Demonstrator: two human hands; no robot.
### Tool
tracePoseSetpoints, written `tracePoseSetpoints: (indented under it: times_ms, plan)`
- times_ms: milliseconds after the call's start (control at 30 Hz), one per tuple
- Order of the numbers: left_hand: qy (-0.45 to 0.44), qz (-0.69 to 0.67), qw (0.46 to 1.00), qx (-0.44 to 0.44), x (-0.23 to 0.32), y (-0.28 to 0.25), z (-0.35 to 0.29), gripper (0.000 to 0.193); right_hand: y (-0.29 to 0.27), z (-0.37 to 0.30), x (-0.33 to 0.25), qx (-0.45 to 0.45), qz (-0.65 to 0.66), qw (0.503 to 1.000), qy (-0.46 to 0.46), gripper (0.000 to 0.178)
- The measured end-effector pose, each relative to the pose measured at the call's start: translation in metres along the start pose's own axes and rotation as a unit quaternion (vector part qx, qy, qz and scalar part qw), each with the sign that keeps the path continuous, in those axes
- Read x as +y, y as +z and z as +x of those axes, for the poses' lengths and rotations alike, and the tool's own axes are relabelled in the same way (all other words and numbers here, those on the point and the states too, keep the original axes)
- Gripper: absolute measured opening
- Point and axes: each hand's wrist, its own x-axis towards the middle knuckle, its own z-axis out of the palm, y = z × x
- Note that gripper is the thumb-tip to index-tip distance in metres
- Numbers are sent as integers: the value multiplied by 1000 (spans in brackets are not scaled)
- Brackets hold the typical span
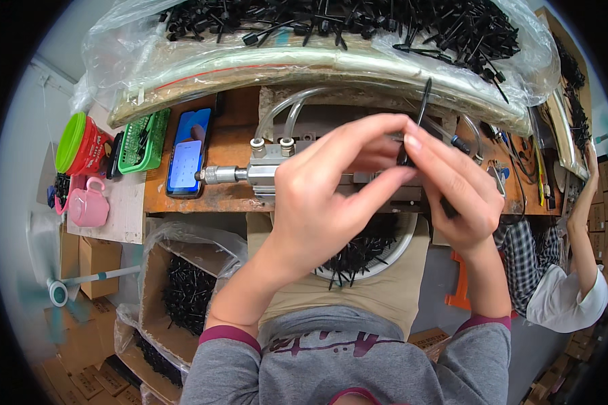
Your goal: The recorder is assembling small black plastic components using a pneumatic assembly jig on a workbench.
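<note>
My left hand [334,192] and my right hand [458,185] meet above the workbench, fingertips close together. Pinched between them is a slim black plastic piece [423,102], its thin stem pointing up and away; fingers cover its lower part. Behind and below my hands sits a metal pneumatic clamp [263,172] with clear air hoses [292,121], partly hidden by my left hand. In my lap, under my wrists, rests a white round basin [407,246] holding many similar black pieces [361,253].
A plastic-lined tray [304,64] of black pieces spans the back. At left are a phone [186,155], green basket [157,138], red tub [84,145] and pink cup [89,204]. A lined carton [152,283] stands lower left. Another person's arm [583,209] shows at right.
</note>
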Motion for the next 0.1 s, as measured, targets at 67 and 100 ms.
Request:
tracePoseSetpoints:
  times_ms: [67,100]
  plan:
    - [-5,45,999,-23,4,-3,-14,50,-2,-9,-8,-10,41,999,33,57]
    - [-14,49,998,-28,5,-4,-20,52,-1,-13,-9,-12,43,998,39,57]
